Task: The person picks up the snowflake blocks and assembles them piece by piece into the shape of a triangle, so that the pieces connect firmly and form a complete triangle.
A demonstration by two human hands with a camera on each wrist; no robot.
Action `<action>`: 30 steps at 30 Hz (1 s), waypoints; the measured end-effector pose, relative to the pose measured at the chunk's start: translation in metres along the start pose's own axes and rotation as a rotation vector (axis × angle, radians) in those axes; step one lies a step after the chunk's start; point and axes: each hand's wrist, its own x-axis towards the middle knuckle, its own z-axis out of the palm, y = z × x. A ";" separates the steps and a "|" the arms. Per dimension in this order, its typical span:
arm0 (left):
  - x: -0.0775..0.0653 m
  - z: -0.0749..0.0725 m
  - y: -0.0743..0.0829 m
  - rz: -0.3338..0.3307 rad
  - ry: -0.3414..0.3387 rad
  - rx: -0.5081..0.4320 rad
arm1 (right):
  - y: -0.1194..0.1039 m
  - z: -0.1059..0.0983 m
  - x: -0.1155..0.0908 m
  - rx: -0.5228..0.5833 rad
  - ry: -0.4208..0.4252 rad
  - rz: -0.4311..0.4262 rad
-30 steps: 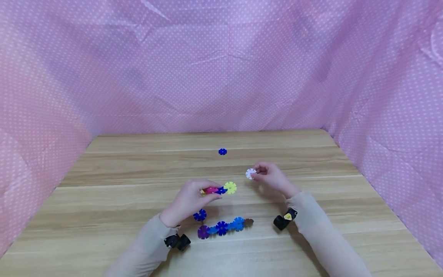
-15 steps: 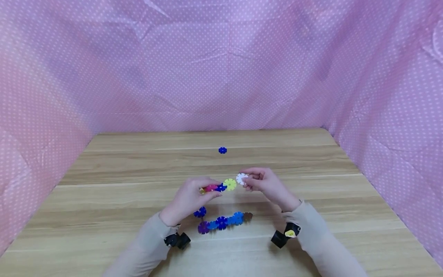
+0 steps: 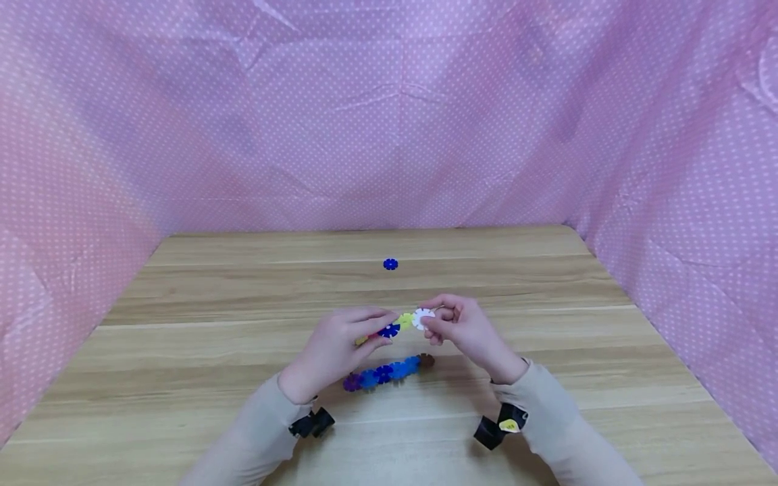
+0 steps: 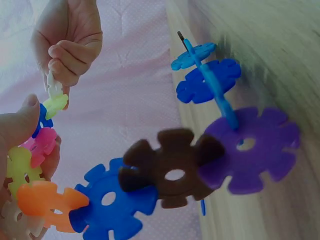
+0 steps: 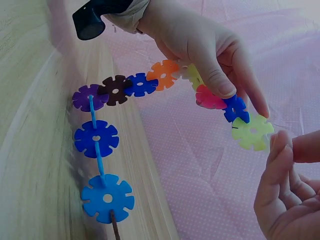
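My left hand (image 3: 331,347) grips a chain of slotted plastic snowflake discs, thumb on one side and fingers on the other, near a pink disc (image 5: 210,98) and a dark blue one (image 5: 235,108). A yellow-green disc (image 5: 252,133) sticks out at the chain's upper end. Pinched in my right hand (image 3: 471,331), a white snowflake disc (image 3: 422,318) meets the edge of that yellow-green disc. From the left hand the chain curves down through orange (image 4: 52,205), blue, brown (image 4: 174,169) and purple (image 4: 250,150) discs, then through several blue ones close over the table to a brown end disc (image 3: 427,361).
One loose dark blue disc (image 3: 391,264) lies farther back on the wooden table (image 3: 243,283). A pink dotted cloth (image 3: 389,135) encloses the back and sides. Black wrist cameras (image 3: 489,432) sit on both cuffs.
My right hand has brought the white disc leftward from apart to against the yellow-green disc. The chain's lower part has swung away from me and its dark blue left disc is now hidden.
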 end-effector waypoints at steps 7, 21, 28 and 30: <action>0.002 -0.001 0.000 0.168 -0.018 0.012 | 0.000 0.001 -0.002 -0.014 -0.010 -0.028; 0.002 0.002 -0.001 0.249 -0.012 -0.015 | 0.004 -0.001 -0.004 -0.014 -0.057 0.018; 0.001 0.003 0.002 0.223 -0.030 -0.025 | 0.003 0.000 -0.005 -0.015 -0.064 0.043; 0.001 0.003 0.002 0.222 -0.028 -0.029 | 0.002 0.000 -0.005 -0.024 -0.061 0.050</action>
